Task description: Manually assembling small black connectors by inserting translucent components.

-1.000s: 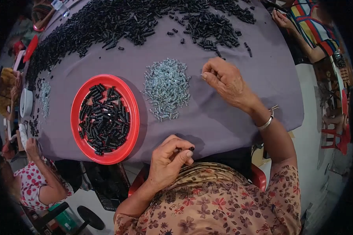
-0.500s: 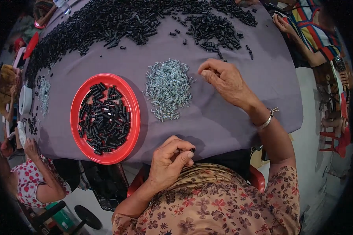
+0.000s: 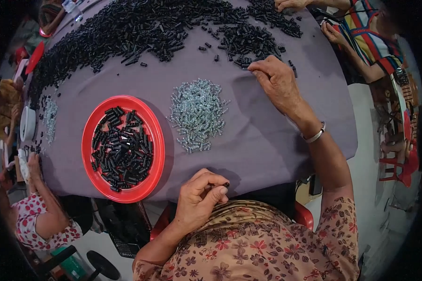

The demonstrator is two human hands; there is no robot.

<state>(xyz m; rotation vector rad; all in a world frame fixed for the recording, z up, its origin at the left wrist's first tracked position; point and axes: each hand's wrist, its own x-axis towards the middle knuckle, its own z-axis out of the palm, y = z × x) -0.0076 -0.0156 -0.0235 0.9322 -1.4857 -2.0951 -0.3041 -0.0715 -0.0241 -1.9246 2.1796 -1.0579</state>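
My left hand (image 3: 200, 194) is closed near the table's front edge, a small black plastic tube (image 3: 226, 184) pinched between thumb and fingers with its end showing. Farther out, my right hand (image 3: 277, 82) has thumb and index finger drawn together at the near edge of a small heap of black tubes (image 3: 248, 40). Whether a piece sits between those fingertips cannot be made out. Between the hands and to the left lies a mound of small silvery metal springs (image 3: 197, 114). A red oval tray (image 3: 161, 161) left of the springs holds many more black tubes.
A large bank of black parts (image 3: 126, 33) spreads along the far side of the purple-grey cloth (image 3: 276, 150). Other people sit at the left and right, one person's hand (image 3: 290, 4) at the far edge. A white bowl (image 3: 28, 124) and loose springs (image 3: 50, 119) lie at the left.
My right hand has moved away from beside the springs, farther out to the black heap. My left hand stays nearly in place with its tube. Another person's hand has come into view at the far edge.
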